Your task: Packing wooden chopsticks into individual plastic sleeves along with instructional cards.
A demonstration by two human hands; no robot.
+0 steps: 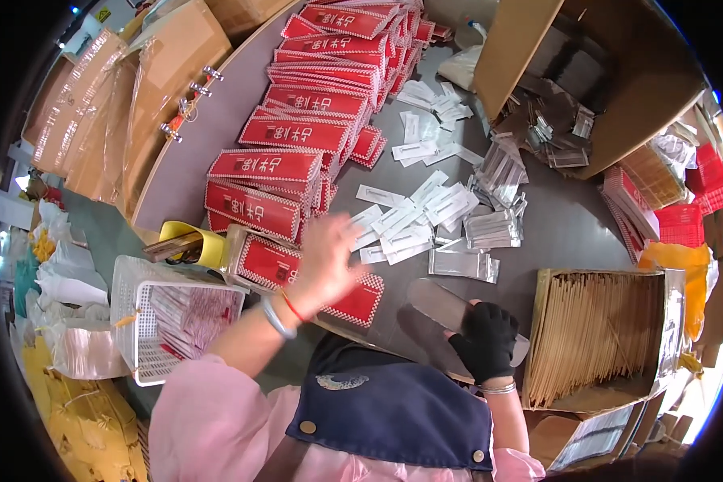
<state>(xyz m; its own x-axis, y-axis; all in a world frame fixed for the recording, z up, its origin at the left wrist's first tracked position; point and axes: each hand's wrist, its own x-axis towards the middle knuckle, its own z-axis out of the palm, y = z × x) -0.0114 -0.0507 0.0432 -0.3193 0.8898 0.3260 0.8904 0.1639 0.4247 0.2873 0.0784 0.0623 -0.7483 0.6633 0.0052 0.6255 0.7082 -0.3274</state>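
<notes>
My left hand (326, 261), bare and smeared by motion, passes over red printed paper sleeves (263, 261) at the table's near edge. A second part of a red sleeve (360, 301) shows just right of it. My right hand (488, 337), in a black glove, is closed around a flat grey oblong piece (436, 301) with a rounded end; its exact kind is unclear. Beyond my hands lies a loose pile of small white packets (407, 238), with small clear packets (494, 229) beside them. Overlapping red sleeves (317, 104) stand in a long row at the far left.
At right, a cardboard box (538, 337) holds many thin wooden sticks. Another carton (514, 48) lies open at the far right, with clear packets inside. A white plastic basket (128, 313) of packets and a yellow container (209, 241) stand left. Large cartons (165, 88) flank the table.
</notes>
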